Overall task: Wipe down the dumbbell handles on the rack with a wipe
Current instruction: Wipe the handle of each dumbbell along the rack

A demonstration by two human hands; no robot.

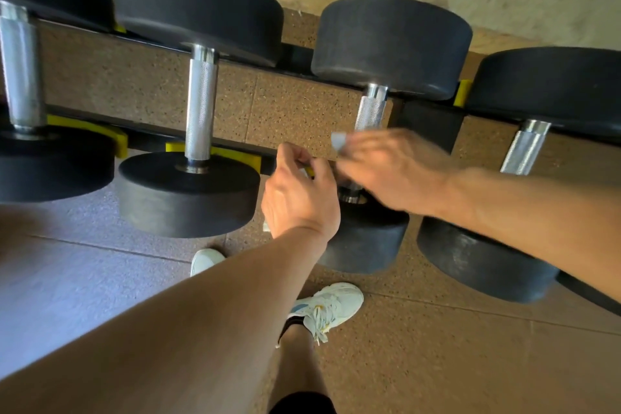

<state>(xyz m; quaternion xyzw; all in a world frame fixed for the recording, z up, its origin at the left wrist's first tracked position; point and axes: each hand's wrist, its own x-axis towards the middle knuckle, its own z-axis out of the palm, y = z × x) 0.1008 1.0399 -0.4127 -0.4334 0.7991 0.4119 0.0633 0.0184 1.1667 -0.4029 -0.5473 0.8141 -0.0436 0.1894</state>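
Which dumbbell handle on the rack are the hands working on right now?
The third handle from the left: the right hand with the wipe covers its lower part. The other three handles show fully bare.

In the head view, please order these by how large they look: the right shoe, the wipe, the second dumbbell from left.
1. second dumbbell from left
2. right shoe
3. wipe, mostly hidden by the right hand

White wipe [338, 142] on knurled handle [370, 111], third dumbbell [386, 54].
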